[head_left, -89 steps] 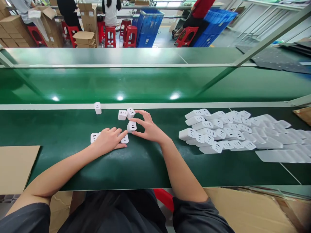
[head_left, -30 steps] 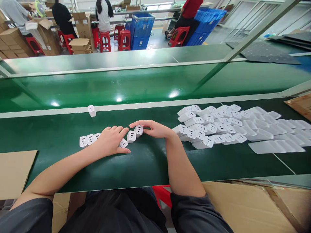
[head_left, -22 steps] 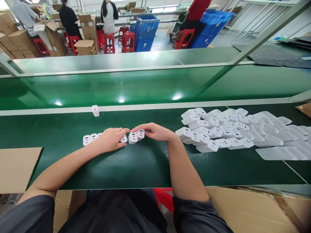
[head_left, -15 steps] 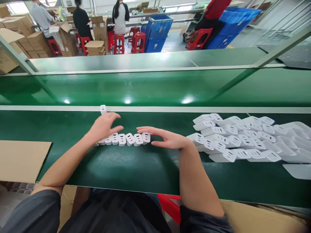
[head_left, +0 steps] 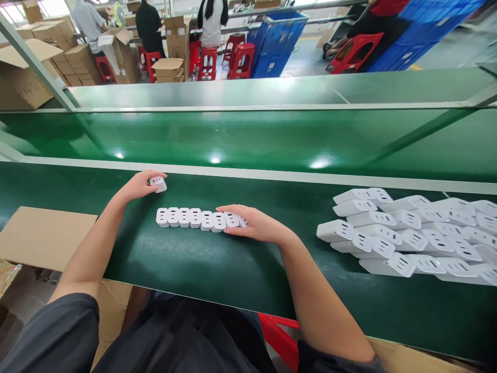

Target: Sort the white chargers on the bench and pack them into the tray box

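Observation:
Between the thumb and fingers of my left hand (head_left: 143, 184) is a single white charger block (head_left: 159, 184), near the pale strip behind the row. A row of several white blocks (head_left: 184, 217) with dark slots stands side by side on the green table. My right hand (head_left: 258, 224) is wrapped round the right end of that row, its thumb in front and fingers behind, partly covering the last blocks. Further right, many more white blocks (head_left: 413, 240) lie tilted against each other in staggered rows.
A flat cardboard sheet (head_left: 46, 235) lies at the left of the green table (head_left: 186, 269). A pale strip (head_left: 248, 172) runs along its back edge. Beyond are a green belt (head_left: 256, 137), cartons, red stools, blue crates (head_left: 277, 44) and several people.
My left hand has moved left and back from the row and taken hold of the single block. My right hand has closed on the row's right end. The view has shifted and tilted.

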Demonstrator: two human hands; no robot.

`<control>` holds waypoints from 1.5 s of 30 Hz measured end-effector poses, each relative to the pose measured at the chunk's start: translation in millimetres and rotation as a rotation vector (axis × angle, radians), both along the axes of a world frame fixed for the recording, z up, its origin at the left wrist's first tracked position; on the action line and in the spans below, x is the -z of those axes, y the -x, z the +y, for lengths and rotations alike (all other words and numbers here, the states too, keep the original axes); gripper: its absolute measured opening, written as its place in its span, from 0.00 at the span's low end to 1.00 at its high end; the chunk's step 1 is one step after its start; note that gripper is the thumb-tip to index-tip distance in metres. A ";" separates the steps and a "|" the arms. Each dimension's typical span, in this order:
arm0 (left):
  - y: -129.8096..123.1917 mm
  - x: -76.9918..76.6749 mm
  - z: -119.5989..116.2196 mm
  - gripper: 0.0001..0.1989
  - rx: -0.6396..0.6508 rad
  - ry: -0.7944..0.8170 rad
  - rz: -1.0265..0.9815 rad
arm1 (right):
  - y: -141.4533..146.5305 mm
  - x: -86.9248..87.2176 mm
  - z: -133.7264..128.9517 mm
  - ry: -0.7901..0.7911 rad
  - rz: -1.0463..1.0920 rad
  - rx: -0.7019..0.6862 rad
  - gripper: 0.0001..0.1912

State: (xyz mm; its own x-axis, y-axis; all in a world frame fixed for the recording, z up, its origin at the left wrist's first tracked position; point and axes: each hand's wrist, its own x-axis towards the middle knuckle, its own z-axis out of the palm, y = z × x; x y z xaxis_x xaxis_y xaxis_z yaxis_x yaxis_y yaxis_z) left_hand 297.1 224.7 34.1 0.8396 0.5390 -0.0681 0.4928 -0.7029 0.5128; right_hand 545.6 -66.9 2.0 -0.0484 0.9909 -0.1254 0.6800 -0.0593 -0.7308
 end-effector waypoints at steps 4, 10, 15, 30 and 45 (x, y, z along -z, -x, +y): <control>53.7 -12.9 -10.0 0.29 0.165 0.161 0.035 | -1.0 2.0 0.1 -0.004 -0.017 0.013 0.32; 69.1 -3.6 -37.5 0.23 0.227 0.364 -0.067 | -1.2 3.7 -1.0 0.011 -0.059 0.025 0.32; 71.6 12.3 -39.2 0.27 0.190 0.588 -0.262 | -2.4 6.4 -1.3 0.006 -0.112 0.017 0.32; 55.1 40.6 -69.2 0.40 0.129 0.284 -0.233 | 2.5 6.9 -1.8 -0.005 -0.232 0.042 0.30; 55.4 46.6 -65.5 0.42 0.170 0.363 -0.249 | 5.9 12.6 -5.7 -0.140 -0.273 -0.008 0.25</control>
